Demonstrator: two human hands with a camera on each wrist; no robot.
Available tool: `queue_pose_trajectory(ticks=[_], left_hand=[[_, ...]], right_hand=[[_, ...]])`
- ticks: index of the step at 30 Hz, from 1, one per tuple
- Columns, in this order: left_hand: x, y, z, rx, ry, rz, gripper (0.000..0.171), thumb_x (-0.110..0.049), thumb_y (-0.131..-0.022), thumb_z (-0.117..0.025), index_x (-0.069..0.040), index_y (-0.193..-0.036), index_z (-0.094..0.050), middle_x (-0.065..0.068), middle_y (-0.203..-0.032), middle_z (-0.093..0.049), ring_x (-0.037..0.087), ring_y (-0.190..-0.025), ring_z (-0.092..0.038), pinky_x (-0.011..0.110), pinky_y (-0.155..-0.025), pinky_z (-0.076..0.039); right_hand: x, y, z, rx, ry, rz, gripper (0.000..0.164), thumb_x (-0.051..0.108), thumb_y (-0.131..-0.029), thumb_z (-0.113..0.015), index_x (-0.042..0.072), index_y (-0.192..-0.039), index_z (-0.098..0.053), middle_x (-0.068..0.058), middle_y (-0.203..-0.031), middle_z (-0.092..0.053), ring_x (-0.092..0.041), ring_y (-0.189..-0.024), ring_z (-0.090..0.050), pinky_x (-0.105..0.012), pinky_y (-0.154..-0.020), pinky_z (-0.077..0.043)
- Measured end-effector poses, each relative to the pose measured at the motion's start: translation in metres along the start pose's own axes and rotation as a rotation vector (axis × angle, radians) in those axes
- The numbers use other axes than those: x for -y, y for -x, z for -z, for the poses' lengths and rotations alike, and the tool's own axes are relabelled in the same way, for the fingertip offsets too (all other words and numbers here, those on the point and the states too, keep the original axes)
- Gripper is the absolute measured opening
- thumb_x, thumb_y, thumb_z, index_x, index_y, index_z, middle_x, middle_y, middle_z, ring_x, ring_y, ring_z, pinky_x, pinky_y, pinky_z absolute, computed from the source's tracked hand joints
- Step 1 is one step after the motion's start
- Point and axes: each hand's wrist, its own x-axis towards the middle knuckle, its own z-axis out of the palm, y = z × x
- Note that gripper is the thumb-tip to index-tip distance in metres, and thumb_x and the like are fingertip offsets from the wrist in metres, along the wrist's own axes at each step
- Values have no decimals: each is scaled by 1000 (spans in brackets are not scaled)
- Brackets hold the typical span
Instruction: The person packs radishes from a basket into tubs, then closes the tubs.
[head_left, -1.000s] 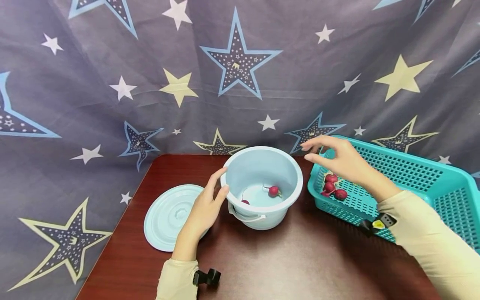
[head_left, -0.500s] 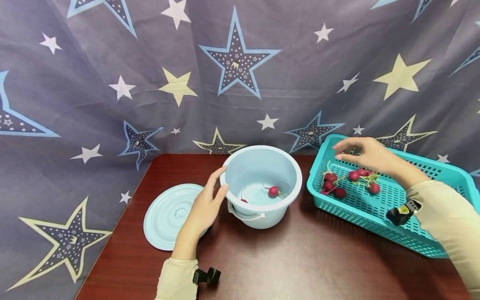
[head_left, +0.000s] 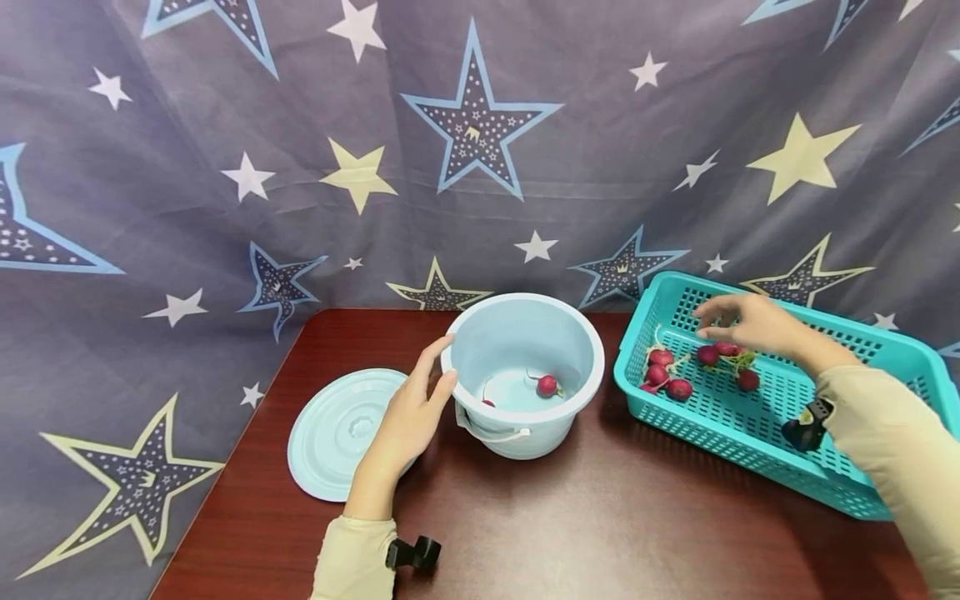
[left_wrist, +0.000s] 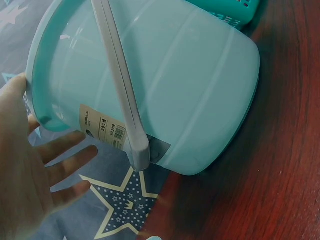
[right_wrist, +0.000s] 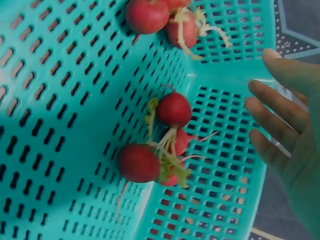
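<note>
A pale blue bucket [head_left: 536, 437] stands upright, with one radish [head_left: 547, 386] lying on its floor and a second radish [head_left: 488, 403] partly hidden behind the front rim. My left hand [head_left: 408, 417] touches the bucket's left rim with thumb and index finger; in the left wrist view, its other fingers stretch out beside the wall. Over the turquoise basket [head_left: 757, 460] hovers my right hand [head_left: 757, 323], fingers loosely bent and holding nothing. Just below it lies a cluster of leafy radishes [right_wrist: 139, 163]. Another group of radishes [head_left: 679, 389] sits in the basket's left corner.
A pale blue lid [head_left: 330, 442] lies on the dark red table [head_left: 570, 533] left of the bucket, partly behind my left forearm. The bucket's handle [left_wrist: 122, 80] hangs down its side. A star-patterned cloth [head_left: 480, 225] hangs behind the table.
My right hand has moved right, from beside the bucket to over the basket, then lowered a little toward the middle radishes. The left hand and bucket stay in place.
</note>
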Motion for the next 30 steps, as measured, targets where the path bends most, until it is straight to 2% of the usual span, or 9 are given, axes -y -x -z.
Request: queue_pose_trajectory(ticks=[5,11,18,25,30], left_hand=[[0,0,-1,1,4,-2,47,-47,-104,-45,-50,-149,-30,1,-152,-42,24,-137,-42,55,-107,-34],[0,0,0,-1,-1,-7,48,-46,-104,-45,-50,-149,-30,1,-152,-41,24,-137,-42,56,-107,-34],[0,0,1,-8,-21,-11,47,-45,-104,-45,-50,-149,-30,2,-152,-42,26,-137,-42,58,-105,-34],[0,0,1,0,-19,-8,47,-46,-104,-45,-51,-149,-30,1,-152,-41,28,-135,-43,59,-104,-35],[1,0,1,1,-16,-9,48,-44,-104,-45,-51,-149,-29,0,-152,-42,26,-135,-44,57,-104,-36]], right_hand=[[-16,-3,-6,16,17,-9,35,15,-93,-71,-1,-123,-65,-14,-107,-70,-22,-66,-57,-34,-56,-45],[-31,-4,-13,52,25,-24,35,15,-92,-72,-3,-121,-65,-19,-109,-68,-17,-77,-62,-37,-64,-49],[-40,-2,-23,65,38,1,33,13,-90,-74,-2,-118,-68,-23,-115,-67,-30,-91,-66,-50,-76,-52],[-46,-2,-33,78,62,-31,34,20,-89,-76,0,-115,-69,-22,-111,-68,-18,-79,-61,-49,-74,-49],[-45,-3,-38,84,74,-39,33,18,-90,-74,0,-116,-69,-23,-112,-67,-21,-83,-61,-53,-77,-49]])
